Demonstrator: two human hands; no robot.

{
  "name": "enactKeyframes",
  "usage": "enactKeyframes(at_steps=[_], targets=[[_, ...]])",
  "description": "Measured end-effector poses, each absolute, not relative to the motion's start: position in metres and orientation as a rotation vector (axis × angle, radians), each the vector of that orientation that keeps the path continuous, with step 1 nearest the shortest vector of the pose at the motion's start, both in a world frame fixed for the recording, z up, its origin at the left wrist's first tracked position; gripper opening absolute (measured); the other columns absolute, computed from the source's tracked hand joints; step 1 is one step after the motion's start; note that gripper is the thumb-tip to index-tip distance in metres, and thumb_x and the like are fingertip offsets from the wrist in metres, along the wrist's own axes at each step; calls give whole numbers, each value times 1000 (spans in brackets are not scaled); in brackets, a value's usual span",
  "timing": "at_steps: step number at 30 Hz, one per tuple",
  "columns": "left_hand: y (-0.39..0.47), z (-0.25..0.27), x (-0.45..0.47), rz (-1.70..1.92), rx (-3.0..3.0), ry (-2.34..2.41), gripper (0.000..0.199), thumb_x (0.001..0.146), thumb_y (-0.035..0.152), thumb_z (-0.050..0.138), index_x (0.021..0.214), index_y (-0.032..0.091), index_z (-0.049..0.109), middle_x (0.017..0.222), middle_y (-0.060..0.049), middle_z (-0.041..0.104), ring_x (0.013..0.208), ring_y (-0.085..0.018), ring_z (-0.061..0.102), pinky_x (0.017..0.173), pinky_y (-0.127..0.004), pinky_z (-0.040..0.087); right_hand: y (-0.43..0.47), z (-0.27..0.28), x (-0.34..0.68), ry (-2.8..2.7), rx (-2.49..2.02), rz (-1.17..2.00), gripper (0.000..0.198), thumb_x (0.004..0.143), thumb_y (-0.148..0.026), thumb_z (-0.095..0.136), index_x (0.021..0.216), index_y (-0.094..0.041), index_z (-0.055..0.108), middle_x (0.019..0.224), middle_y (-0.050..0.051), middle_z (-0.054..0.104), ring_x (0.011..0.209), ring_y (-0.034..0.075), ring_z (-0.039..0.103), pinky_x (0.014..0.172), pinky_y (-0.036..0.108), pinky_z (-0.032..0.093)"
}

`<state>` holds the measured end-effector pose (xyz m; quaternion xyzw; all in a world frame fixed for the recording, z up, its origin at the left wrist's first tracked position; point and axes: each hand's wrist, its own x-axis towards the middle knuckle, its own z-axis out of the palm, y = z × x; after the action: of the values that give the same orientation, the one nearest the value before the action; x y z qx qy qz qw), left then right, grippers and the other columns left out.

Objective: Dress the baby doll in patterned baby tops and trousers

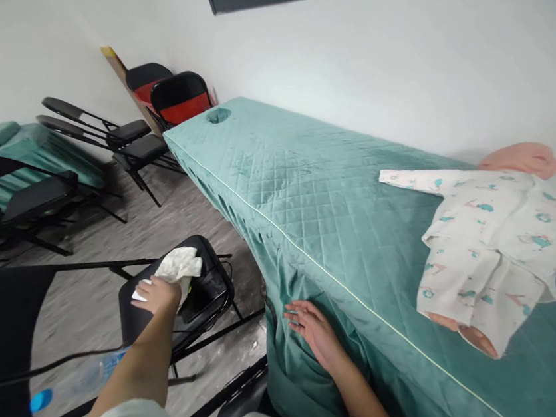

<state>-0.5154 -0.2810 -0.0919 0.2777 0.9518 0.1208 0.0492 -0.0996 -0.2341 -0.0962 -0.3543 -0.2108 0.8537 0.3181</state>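
Observation:
My left hand [157, 296] reaches down over the seat of a black folding chair [133, 322] and grips a crumpled white cloth [180, 263]. Part of the cloth is hidden under the fingers. My right hand [315, 331] is open with its fingers apart, holding nothing, beside the hanging green bed cover [297, 380]. On the right of the quilted green massage bed [329, 216] lies a baby doll [520, 157] in a white printed jacket [499, 207] and matching shorts [467, 280].
A dark shiny item [214, 284] sits on the chair seat. A clear bottle with a blue cap [41, 400] lies low at the left. Several folding chairs [141, 150] stand behind, near another green-covered bed [30, 149]. A white wall [391, 55] borders the bed.

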Motion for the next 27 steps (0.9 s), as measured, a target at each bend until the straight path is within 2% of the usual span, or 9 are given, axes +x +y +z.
enactKeyframes(at_steps=[3,5,7,9,12,18,27], targets=[[-291,-116,-511,226,1228,2799,46,83,13,49,129,10,47,145,-22,45,138,-40,39,113,-57,33,-234,-96,-102,-558,-944,2230,40,74,-46,81,103,-20,70,117,11,71,107,24,67,93,36,49],[-299,-137,-501,211,1327,2674,47,84,20,52,131,15,50,141,-18,52,132,-32,49,113,-44,38,-234,-97,-104,-560,-951,2230,40,74,-46,81,103,-20,70,116,10,72,107,24,68,93,36,49],[-309,-155,-493,203,1296,2655,56,88,33,51,139,13,44,145,-21,48,136,-34,47,114,-44,38,-235,-98,-105,-572,-965,2237,40,74,-46,81,103,-20,70,116,10,72,107,24,68,93,36,49],[-320,-166,-494,107,1270,2601,71,84,42,56,145,10,37,151,-24,43,141,-37,41,116,-46,36,-235,-98,-106,-589,-980,2244,40,75,-47,81,103,-21,71,115,11,72,107,24,68,93,36,48],[-333,-169,-508,-64,1290,2484,85,77,45,64,147,8,35,154,-26,38,144,-40,36,117,-47,33,-235,-98,-107,-604,-991,2259,39,75,-47,80,103,-21,70,114,10,72,107,24,67,94,36,48],[-335,-161,-531,-310,1387,2381,81,75,41,65,146,10,39,142,-25,49,138,-38,44,111,-42,39,-235,-97,-109,-635,-986,2249,36,77,-45,79,102,-21,70,113,9,72,107,24,67,94,36,48],[-322,-150,-524,-553,1333,2391,87,67,35,71,146,12,43,128,-25,58,128,-44,52,100,-49,45,-236,-93,-107,-592,-970,2208,36,75,-45,80,99,-21,70,111,9,73,103,23,68,91,35,48]])
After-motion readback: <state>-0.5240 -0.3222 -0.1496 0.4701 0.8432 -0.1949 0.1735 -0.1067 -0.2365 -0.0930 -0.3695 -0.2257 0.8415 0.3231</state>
